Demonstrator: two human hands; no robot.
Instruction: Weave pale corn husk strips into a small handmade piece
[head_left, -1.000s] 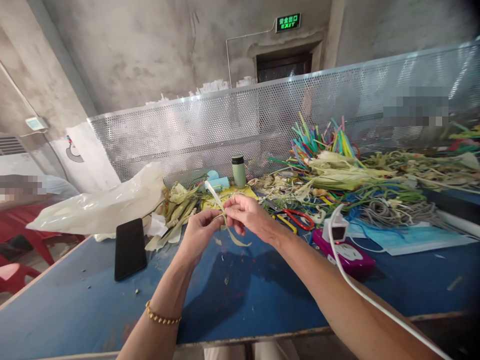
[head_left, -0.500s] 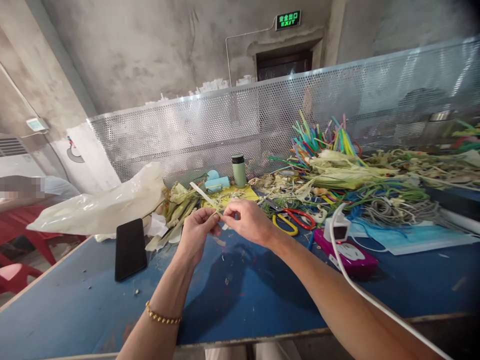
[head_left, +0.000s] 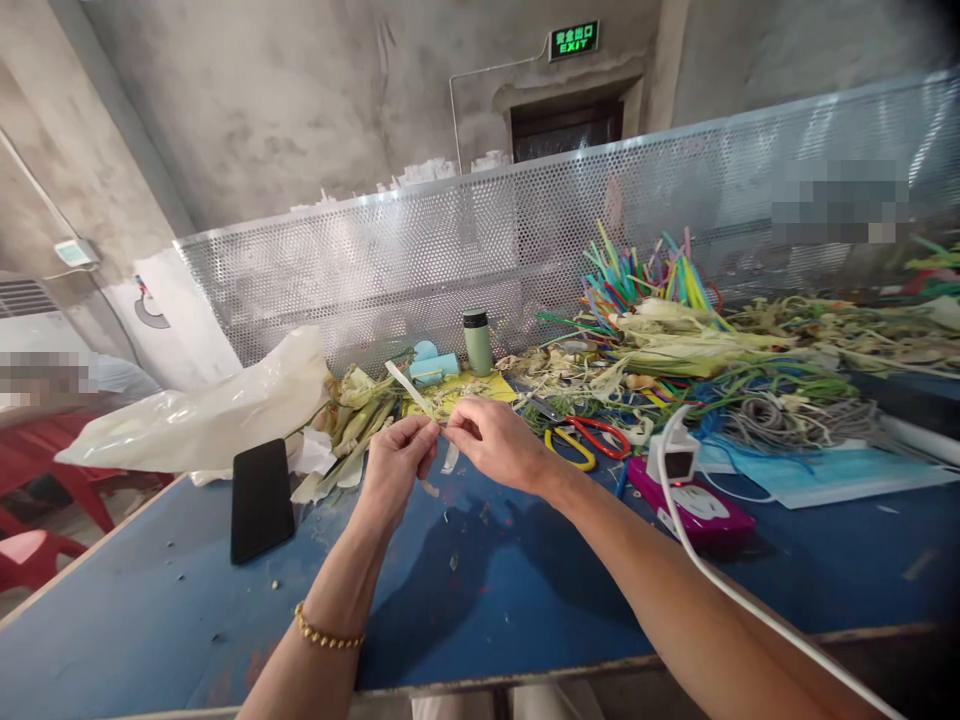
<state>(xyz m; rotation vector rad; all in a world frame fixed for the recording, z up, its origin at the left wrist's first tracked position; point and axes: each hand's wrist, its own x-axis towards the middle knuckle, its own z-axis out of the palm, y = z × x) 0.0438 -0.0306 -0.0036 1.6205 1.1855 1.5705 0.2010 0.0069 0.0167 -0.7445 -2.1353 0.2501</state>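
Above the blue table point(head_left: 487, 600), my left hand point(head_left: 397, 465) and my right hand point(head_left: 491, 440) meet fingertip to fingertip. Both pinch one pale corn-husk strip point(head_left: 409, 385), which sticks up and to the left from my left fingers, while a short end hangs below my right fingers. A gold bead bracelet point(head_left: 328, 632) circles my left wrist. Just behind the hands lies a heap of husks point(head_left: 360, 415).
A black phone point(head_left: 259, 498) lies left of my hands beside a pale plastic bag point(head_left: 202, 415). Red and yellow scissors point(head_left: 592, 440), a magenta power strip point(head_left: 701, 505) with a white cable, a green flask point(head_left: 478, 342), coloured straws point(head_left: 645, 275) and cords crowd the right. A perforated metal screen point(head_left: 525, 230) backs the table.
The long strip that drooped below my right hand a second ago is gone from there; only a short end hangs now. My hands have closed together and the upper end points more to the left.
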